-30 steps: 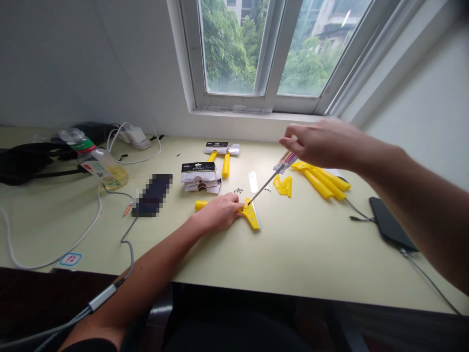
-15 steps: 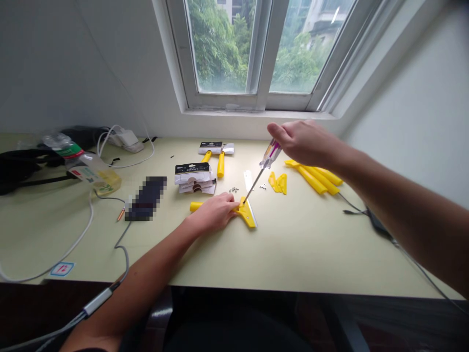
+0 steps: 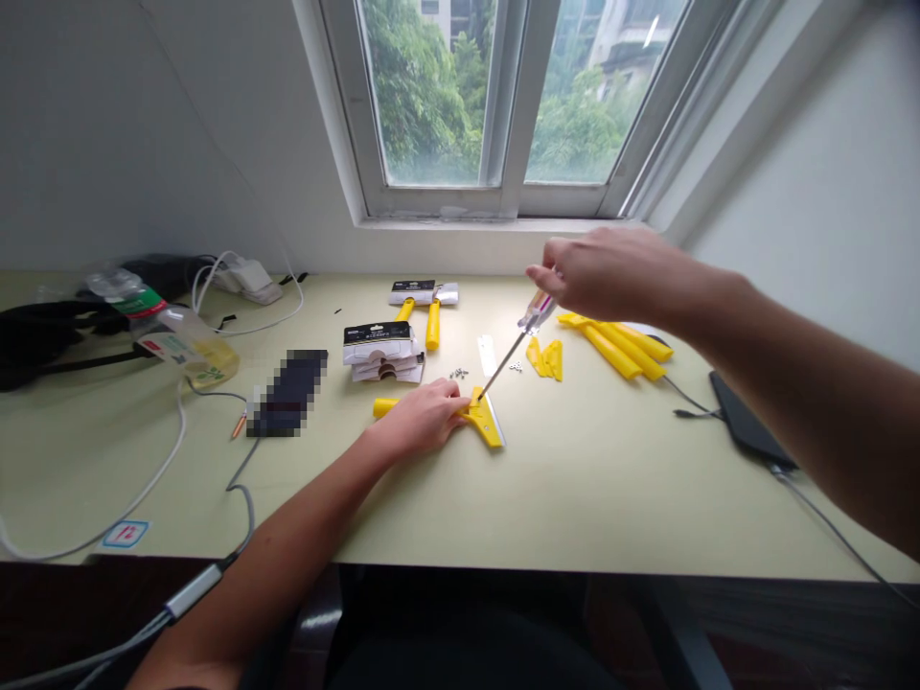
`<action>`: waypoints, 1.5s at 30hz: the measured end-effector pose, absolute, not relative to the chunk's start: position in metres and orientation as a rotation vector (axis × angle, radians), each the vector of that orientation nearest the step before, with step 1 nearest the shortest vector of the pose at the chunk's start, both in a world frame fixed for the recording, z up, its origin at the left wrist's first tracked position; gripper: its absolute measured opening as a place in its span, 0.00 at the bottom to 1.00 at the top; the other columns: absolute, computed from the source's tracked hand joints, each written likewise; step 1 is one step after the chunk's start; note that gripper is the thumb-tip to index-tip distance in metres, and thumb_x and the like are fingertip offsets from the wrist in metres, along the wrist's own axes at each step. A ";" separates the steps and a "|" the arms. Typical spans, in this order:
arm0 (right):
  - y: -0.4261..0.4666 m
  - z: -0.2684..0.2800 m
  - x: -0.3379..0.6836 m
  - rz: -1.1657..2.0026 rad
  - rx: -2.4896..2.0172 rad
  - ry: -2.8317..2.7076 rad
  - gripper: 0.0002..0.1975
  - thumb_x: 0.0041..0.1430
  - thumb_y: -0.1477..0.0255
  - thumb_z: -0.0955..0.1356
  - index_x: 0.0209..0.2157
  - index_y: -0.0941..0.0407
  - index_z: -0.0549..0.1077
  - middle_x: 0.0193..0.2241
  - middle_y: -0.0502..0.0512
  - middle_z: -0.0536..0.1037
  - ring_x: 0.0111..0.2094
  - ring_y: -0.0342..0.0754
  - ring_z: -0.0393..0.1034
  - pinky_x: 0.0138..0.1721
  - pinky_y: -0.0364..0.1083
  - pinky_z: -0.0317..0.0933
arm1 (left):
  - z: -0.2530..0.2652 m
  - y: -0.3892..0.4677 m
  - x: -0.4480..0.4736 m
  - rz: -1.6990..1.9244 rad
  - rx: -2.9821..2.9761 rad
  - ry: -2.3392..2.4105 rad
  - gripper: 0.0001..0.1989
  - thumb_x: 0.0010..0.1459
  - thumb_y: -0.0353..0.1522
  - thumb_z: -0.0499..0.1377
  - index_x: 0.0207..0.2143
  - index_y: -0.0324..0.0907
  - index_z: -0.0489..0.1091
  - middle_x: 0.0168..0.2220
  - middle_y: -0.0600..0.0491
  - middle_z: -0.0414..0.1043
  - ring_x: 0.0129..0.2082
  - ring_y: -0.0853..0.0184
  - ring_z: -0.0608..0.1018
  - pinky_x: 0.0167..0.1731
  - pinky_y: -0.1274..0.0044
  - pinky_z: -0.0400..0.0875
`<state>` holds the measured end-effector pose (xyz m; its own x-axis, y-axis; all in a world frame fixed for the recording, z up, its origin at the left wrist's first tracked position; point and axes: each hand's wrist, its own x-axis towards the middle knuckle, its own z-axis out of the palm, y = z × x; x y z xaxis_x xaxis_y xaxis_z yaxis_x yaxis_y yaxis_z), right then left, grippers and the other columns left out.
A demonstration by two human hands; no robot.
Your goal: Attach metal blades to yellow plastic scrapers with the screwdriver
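My left hand [image 3: 429, 415] is closed around a yellow scraper [image 3: 485, 422] lying on the table, its handle end showing left of the hand and a pale blade along its right edge. In my right hand [image 3: 593, 273] is a screwdriver [image 3: 536, 311] with a clear handle, gripped from above. Its shaft slants down to the left, and the tip meets the scraper head near my left fingers. Small screws [image 3: 458, 374] and little nuts [image 3: 516, 366] lie just behind the scraper. Between them is a flat white blade piece [image 3: 487, 356].
Yellow clamp pieces [image 3: 546, 358] and yellow handles [image 3: 622, 350] lie at the right. Packaging cards [image 3: 380, 350] are stacked behind my left hand, with packaged scrapers [image 3: 433, 323] beyond. A bottle [image 3: 183, 340], a pixelated dark device [image 3: 288, 393], cables and a black phone-like device [image 3: 747, 422] also lie around.
My right hand has turned and the screwdriver handle has shifted slightly right, leaning more. Its tip stays at the scraper head. My left hand keeps its hold.
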<state>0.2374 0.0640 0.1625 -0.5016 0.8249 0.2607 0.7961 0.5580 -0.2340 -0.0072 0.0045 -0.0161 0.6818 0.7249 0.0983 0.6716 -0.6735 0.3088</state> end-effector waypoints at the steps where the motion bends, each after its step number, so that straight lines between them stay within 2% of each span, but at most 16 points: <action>1: 0.065 0.165 0.238 0.195 -1.277 -2.521 0.11 0.53 0.59 0.70 0.33 0.51 0.74 0.24 0.55 0.74 0.33 0.55 0.69 0.35 0.52 0.61 | -0.016 0.005 -0.007 0.310 2.649 1.117 0.13 0.66 0.37 0.51 0.44 0.42 0.72 0.40 0.48 0.69 0.39 0.64 0.72 0.38 0.73 0.67; 5: 0.061 0.172 0.237 0.401 -1.164 -2.624 0.12 0.53 0.62 0.70 0.39 0.51 0.72 0.31 0.54 0.77 0.31 0.51 0.69 0.30 0.49 0.62 | -0.017 0.005 -0.008 0.317 2.642 1.107 0.13 0.65 0.37 0.51 0.44 0.43 0.72 0.40 0.48 0.69 0.39 0.64 0.71 0.39 0.73 0.67; 10: 0.063 0.167 0.233 0.306 -1.223 -2.493 0.12 0.57 0.63 0.67 0.43 0.52 0.70 0.26 0.52 0.74 0.27 0.48 0.68 0.28 0.48 0.61 | -0.017 0.006 -0.008 0.314 2.638 1.113 0.13 0.65 0.37 0.51 0.45 0.43 0.72 0.40 0.48 0.68 0.40 0.63 0.71 0.40 0.74 0.67; 14: 0.061 0.167 0.232 0.552 -1.112 -2.524 0.16 0.54 0.70 0.68 0.45 0.51 0.69 0.35 0.53 0.76 0.33 0.49 0.70 0.33 0.49 0.64 | -0.016 0.005 -0.007 0.300 2.649 1.124 0.13 0.65 0.37 0.51 0.45 0.43 0.72 0.40 0.48 0.69 0.40 0.63 0.72 0.39 0.73 0.67; 18: 0.053 0.149 0.225 0.457 -1.108 -2.622 0.12 0.55 0.68 0.67 0.43 0.53 0.71 0.39 0.56 0.76 0.39 0.53 0.70 0.41 0.53 0.64 | -0.016 0.005 -0.007 0.294 2.665 1.139 0.13 0.65 0.37 0.51 0.45 0.43 0.72 0.40 0.48 0.69 0.39 0.63 0.72 0.38 0.73 0.67; 20: 0.050 0.129 0.217 0.526 -1.011 -2.680 0.22 0.53 0.67 0.69 0.50 0.52 0.68 0.47 0.59 0.74 0.45 0.56 0.69 0.46 0.55 0.63 | -0.017 0.005 -0.006 0.291 2.667 1.152 0.14 0.65 0.36 0.51 0.47 0.43 0.71 0.40 0.48 0.69 0.39 0.62 0.72 0.40 0.72 0.68; 22: 0.047 0.100 0.203 0.695 -0.903 -2.660 0.37 0.49 0.64 0.71 0.60 0.52 0.59 0.56 0.62 0.67 0.53 0.58 0.65 0.52 0.56 0.60 | -0.018 0.006 -0.005 0.292 2.674 1.147 0.13 0.65 0.35 0.51 0.46 0.42 0.72 0.41 0.47 0.70 0.41 0.61 0.73 0.42 0.71 0.69; 24: 0.044 0.066 0.184 0.799 -0.923 -2.530 0.41 0.48 0.59 0.72 0.62 0.55 0.56 0.60 0.66 0.63 0.58 0.60 0.60 0.55 0.57 0.57 | -0.019 0.007 -0.005 0.294 2.694 1.129 0.13 0.64 0.34 0.52 0.46 0.41 0.72 0.43 0.45 0.71 0.44 0.58 0.73 0.45 0.69 0.69; 25: 0.042 0.049 0.173 0.844 -0.979 -2.433 0.37 0.50 0.59 0.71 0.59 0.57 0.60 0.58 0.67 0.65 0.57 0.60 0.61 0.54 0.58 0.57 | -0.020 0.007 -0.004 0.301 2.703 1.129 0.13 0.63 0.33 0.52 0.47 0.41 0.71 0.45 0.44 0.71 0.45 0.57 0.73 0.46 0.67 0.69; 26: 0.041 0.032 0.162 0.905 -1.042 -2.308 0.27 0.55 0.61 0.68 0.54 0.58 0.65 0.53 0.67 0.70 0.52 0.59 0.65 0.52 0.57 0.59 | -0.021 0.007 -0.004 0.308 2.711 1.136 0.14 0.63 0.32 0.52 0.48 0.40 0.71 0.46 0.43 0.71 0.46 0.56 0.73 0.47 0.66 0.69; 28: 0.038 0.004 0.144 1.045 -1.053 -2.052 0.12 0.62 0.64 0.61 0.41 0.56 0.69 0.38 0.60 0.76 0.40 0.52 0.71 0.44 0.52 0.62 | -0.022 0.006 -0.004 0.308 2.724 1.169 0.14 0.63 0.32 0.52 0.48 0.39 0.71 0.47 0.41 0.71 0.47 0.54 0.72 0.47 0.64 0.69; 31: 0.038 -0.014 0.131 1.040 -1.008 -1.941 0.15 0.67 0.63 0.56 0.32 0.54 0.66 0.29 0.52 0.73 0.32 0.46 0.68 0.38 0.47 0.62 | -0.023 0.005 -0.004 0.261 2.746 1.197 0.13 0.63 0.33 0.52 0.44 0.38 0.73 0.44 0.40 0.72 0.45 0.54 0.73 0.46 0.65 0.69; 35: 0.044 0.001 0.136 0.993 -0.918 -1.741 0.14 0.66 0.59 0.58 0.32 0.53 0.64 0.25 0.47 0.65 0.26 0.43 0.60 0.29 0.43 0.57 | -0.019 0.004 -0.006 0.263 2.701 1.175 0.12 0.63 0.34 0.52 0.43 0.41 0.73 0.45 0.45 0.70 0.43 0.59 0.73 0.44 0.69 0.69; 39: 0.046 0.024 0.152 1.142 -0.923 -1.435 0.21 0.63 0.50 0.58 0.30 0.53 0.63 0.20 0.45 0.57 0.19 0.40 0.49 0.19 0.42 0.45 | -0.014 0.001 -0.007 0.297 2.663 1.155 0.11 0.63 0.33 0.52 0.42 0.42 0.72 0.42 0.48 0.69 0.40 0.63 0.73 0.40 0.72 0.69; 42: 0.037 0.040 0.173 1.469 -0.837 -1.353 0.25 0.59 0.45 0.57 0.34 0.53 0.66 0.23 0.45 0.59 0.16 0.37 0.41 0.16 0.42 0.35 | -0.011 0.000 -0.007 0.311 2.647 1.148 0.10 0.64 0.34 0.52 0.42 0.42 0.72 0.42 0.48 0.69 0.40 0.63 0.73 0.40 0.73 0.68; 45: 0.025 0.058 0.196 1.618 -0.696 -1.425 0.22 0.56 0.50 0.65 0.43 0.53 0.68 0.25 0.45 0.62 0.17 0.37 0.43 0.18 0.42 0.37 | -0.011 0.000 -0.008 0.313 2.641 1.134 0.10 0.64 0.34 0.52 0.42 0.42 0.72 0.42 0.48 0.69 0.41 0.63 0.73 0.41 0.73 0.68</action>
